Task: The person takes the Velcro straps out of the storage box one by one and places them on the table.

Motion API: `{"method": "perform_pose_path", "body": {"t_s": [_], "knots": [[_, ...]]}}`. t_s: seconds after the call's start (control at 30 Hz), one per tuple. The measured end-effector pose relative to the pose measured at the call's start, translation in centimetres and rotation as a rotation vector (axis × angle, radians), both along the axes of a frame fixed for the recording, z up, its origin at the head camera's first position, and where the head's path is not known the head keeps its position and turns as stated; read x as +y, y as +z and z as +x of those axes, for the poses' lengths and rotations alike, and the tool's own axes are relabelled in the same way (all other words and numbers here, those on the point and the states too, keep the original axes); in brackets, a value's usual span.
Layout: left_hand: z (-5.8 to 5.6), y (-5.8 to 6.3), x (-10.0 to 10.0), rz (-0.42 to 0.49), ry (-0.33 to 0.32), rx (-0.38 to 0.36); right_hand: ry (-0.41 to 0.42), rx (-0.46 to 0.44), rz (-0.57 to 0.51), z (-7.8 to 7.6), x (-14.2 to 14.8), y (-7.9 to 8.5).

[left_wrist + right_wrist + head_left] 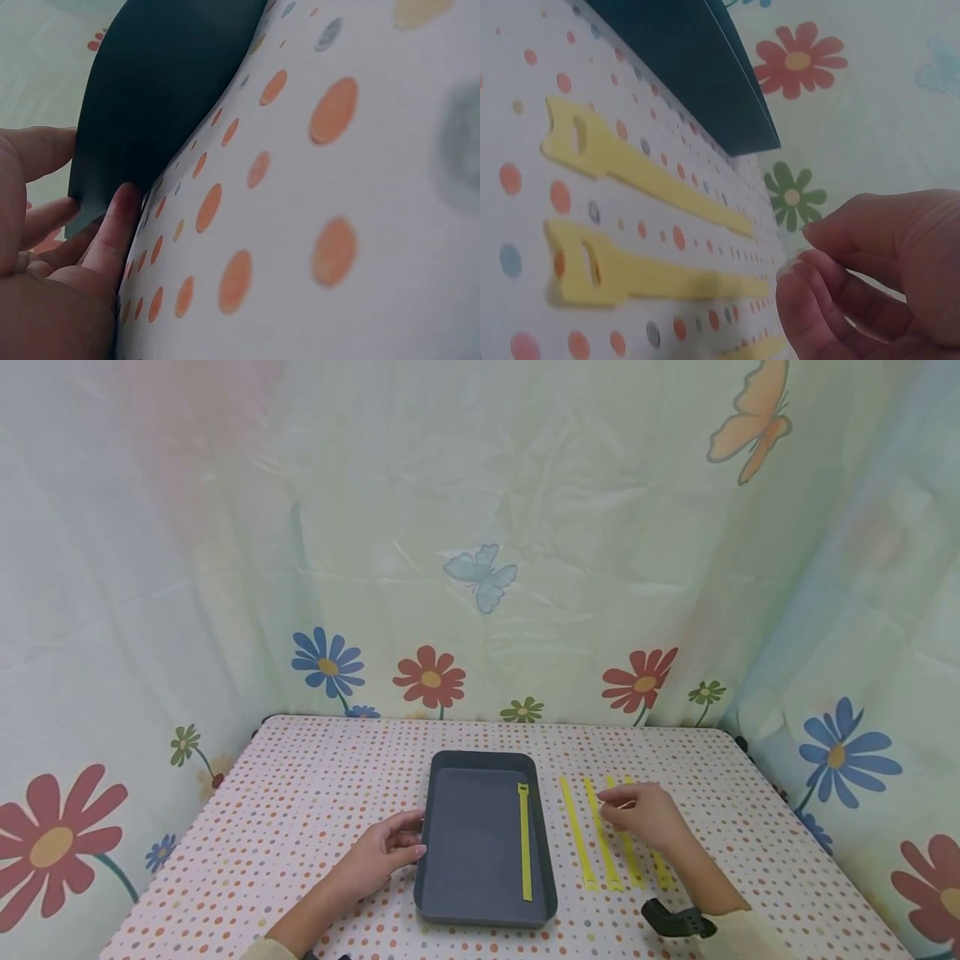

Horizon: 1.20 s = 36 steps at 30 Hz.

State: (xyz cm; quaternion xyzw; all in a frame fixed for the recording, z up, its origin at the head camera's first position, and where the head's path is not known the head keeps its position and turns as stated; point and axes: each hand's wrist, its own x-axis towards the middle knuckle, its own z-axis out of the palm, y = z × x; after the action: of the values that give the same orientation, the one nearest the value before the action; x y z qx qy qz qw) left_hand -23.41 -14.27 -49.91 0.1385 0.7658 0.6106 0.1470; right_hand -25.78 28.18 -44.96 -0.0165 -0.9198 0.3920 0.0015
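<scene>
A dark grey rectangular tray (465,843) lies on the table, with one yellow slotted cable strap (526,847) flat along its right side. My left hand (378,856) is at the tray's left side; in the left wrist view its fingertips touch the outer wall (165,75). Right of the tray, several more yellow straps (576,831) lie side by side, their slotted heads toward me. Above them hovers my right hand (645,814), thumb and fingers bent, nothing visible between them. The right wrist view shows two slotted straps (667,279) below and left of that hand, which partly hides others.
The table (322,802) has a white cloth with coloured dots. Behind and on both sides hangs a curtain (360,527) printed with flowers and butterflies. A black band (678,920) is on my right wrist.
</scene>
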Motion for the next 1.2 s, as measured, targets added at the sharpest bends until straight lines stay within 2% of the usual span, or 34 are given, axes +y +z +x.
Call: {"method": "perform_pose_path", "body": {"t_s": [0.1, 0.33, 0.53, 0.93, 1.2], "knots": [[0.0, -0.1, 0.0, 0.004, -0.010, 0.002, 0.030, 0.002, -0.033, 0.0, -0.7, 0.1], [-0.2, -0.5, -0.2, 0.012, -0.009, 0.001, 0.083, 0.025, -0.026, -0.4, -1.7, 0.4], [-0.2, -0.5, -0.3, 0.014, -0.007, -0.007, 0.140, 0.021, -0.091, -0.9, -2.9, 0.7], [0.1, -0.1, -0.1, 0.032, 0.004, -0.019, 0.339, 0.091, -0.122, -1.8, -4.7, 1.0], [-0.1, -0.4, -0.1, 0.023, 0.004, -0.011, 0.454, 0.131, -0.120, -2.0, -6.0, 1.2]]}}
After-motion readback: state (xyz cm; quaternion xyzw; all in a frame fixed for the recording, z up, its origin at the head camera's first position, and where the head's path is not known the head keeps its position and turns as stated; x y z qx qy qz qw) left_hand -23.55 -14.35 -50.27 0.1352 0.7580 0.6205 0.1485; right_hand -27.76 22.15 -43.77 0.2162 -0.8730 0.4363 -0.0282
